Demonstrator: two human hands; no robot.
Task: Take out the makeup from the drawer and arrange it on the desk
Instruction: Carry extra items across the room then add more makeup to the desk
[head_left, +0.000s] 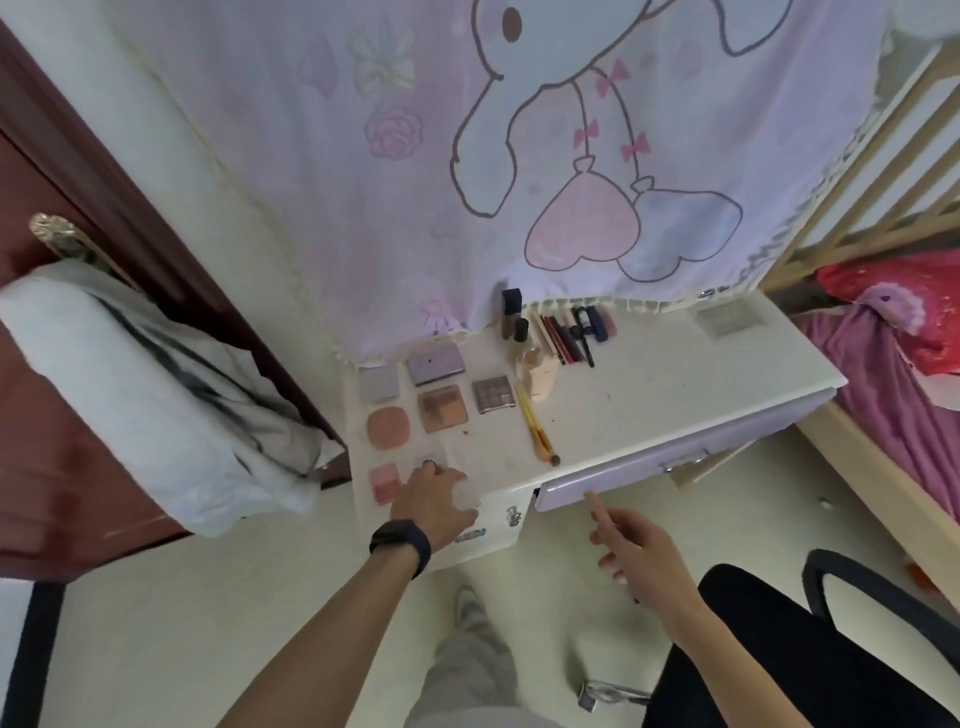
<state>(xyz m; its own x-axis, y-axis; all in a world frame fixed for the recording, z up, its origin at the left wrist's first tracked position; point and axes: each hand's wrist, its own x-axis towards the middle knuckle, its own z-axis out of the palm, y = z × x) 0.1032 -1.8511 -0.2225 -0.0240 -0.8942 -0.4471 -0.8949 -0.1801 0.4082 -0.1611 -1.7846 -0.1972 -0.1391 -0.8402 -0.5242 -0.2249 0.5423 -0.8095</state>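
- The left hand (434, 499) lay over a small clear compact (434, 460) at the desk's (649, 405) front-left corner; I couldn't tell whether its grip had closed on it.
- The right hand (641, 553) hovered by the lavender drawer front (727, 441), its grip slack and empty.
- An eyeshadow palette (492, 395) and a round blush (388, 426) lay in rows behind the compact.

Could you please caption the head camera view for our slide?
Left hand rests on the white desk beside rows of makeup palettes; right hand points at the lilac drawer front.
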